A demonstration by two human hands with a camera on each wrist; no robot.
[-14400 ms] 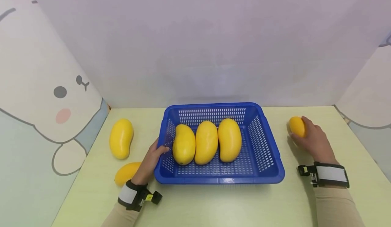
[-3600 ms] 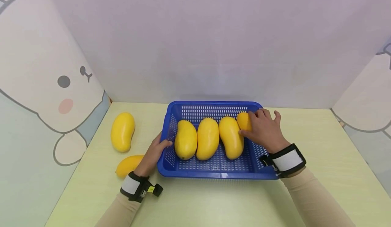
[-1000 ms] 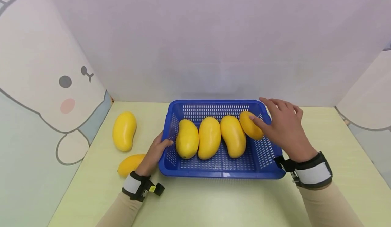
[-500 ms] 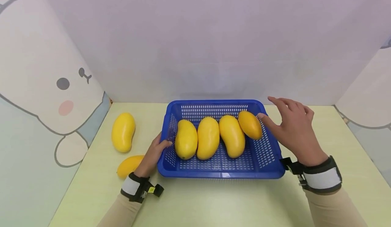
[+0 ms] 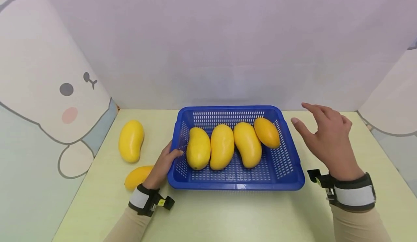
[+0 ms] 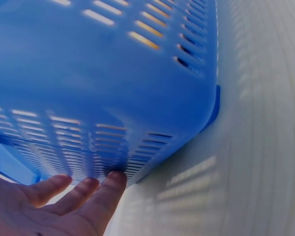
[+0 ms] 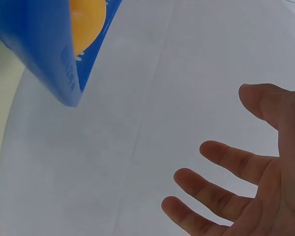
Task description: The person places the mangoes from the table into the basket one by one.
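A blue plastic basket with slotted walls stands in the middle of the table. Inside lie three large yellow mangoes, among them the middle mango, and a smaller orange-yellow mango leaning at the right back corner. My left hand holds the basket's left rim, thumb over the inside, fingers against the outer wall; the left wrist view shows those fingertips on the slotted side. To the right of the basket, my right hand is raised with fingers spread, touching nothing; the right wrist view confirms it holds nothing.
On the table's left lie a big yellow mango and a smaller mango, the latter partly hidden by my left hand. A pale wall rises behind the table, with printed side panels at both ends.
Since the oldest frame, my right hand has brought the small mango from the table's right into the basket and let go. It has since moved away rightward. My left hand stays on the rim.
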